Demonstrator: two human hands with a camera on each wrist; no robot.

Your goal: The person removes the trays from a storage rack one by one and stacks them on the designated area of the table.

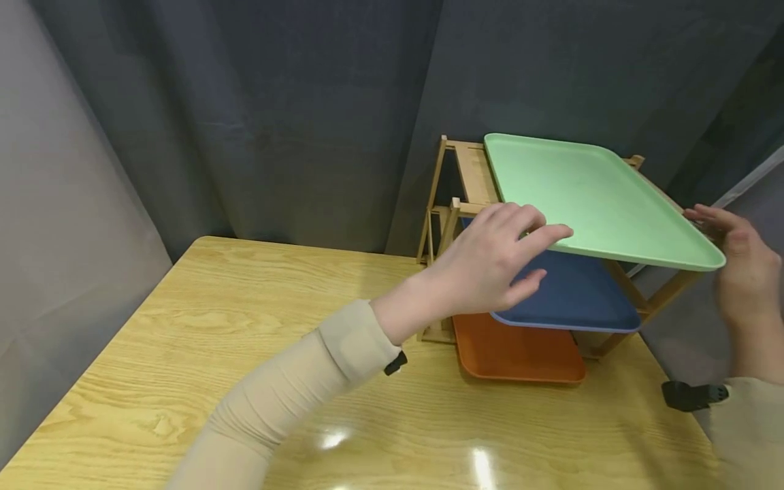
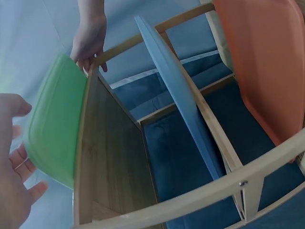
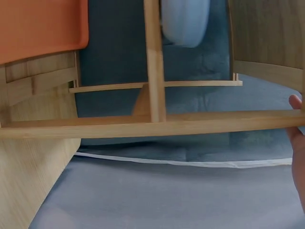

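Left hand: the left hand (image 1: 490,262) rests straight fingers on the near left edge of the green tray (image 1: 597,197), thumb beneath the rim.
Right hand: the right hand (image 1: 738,262), fingers loosely extended, touches the tray's right edge.
Green tray: atop the wooden rack (image 1: 456,204), overhanging forward.
Below: blue tray (image 1: 576,292), then orange tray (image 1: 517,354).
Setting: rack stands on the table (image 1: 184,327).

Left hand (image 1: 490,262) is extended forward, fingers straight; right hand (image 1: 744,269) is raised alongside, fingers loosely spread.
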